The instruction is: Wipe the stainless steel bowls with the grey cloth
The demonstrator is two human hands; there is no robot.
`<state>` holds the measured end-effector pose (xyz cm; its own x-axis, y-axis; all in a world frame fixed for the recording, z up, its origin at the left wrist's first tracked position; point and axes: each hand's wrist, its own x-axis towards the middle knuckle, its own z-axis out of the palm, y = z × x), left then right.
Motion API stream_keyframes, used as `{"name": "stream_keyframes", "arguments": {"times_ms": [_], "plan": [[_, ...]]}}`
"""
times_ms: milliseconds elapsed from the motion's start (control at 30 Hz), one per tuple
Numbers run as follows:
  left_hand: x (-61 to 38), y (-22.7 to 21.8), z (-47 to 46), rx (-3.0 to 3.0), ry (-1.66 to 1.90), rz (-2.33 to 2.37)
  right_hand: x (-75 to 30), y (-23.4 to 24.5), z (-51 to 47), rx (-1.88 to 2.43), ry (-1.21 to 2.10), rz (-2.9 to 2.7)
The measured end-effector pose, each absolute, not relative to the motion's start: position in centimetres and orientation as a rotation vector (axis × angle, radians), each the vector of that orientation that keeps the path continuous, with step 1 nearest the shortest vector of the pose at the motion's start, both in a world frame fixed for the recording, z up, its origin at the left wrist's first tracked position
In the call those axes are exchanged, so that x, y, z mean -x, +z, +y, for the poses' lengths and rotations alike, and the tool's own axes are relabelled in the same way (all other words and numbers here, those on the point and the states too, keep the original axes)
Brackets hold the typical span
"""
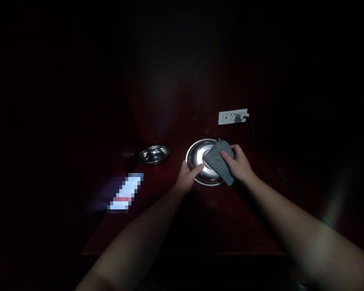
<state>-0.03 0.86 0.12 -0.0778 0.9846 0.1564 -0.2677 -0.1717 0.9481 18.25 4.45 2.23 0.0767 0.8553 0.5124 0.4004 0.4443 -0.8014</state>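
My left hand [185, 178] pinches the steel bowl [196, 155], thumb inside, likely to steady it while my right hand [240, 165] pinches the grey cloth [216, 160] over its right side.

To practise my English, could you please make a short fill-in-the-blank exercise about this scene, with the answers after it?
1. The person's ____ holds the cloth.
2. On the left hand, the ____ extends over the inside of the held bowl.
3. In this view, the other bowl stands to the ____ of the held one.

Missing words: right hand; thumb; left.
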Motion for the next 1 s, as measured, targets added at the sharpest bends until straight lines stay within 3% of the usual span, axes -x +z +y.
{"name": "stream_keyframes", "arguments": {"times_ms": [1000], "plan": [[-0.14,0.5,0.67,-1.078,1.496,0.947,-18.34,2.0,4.65,1.13,0.476,-1.538]]}}
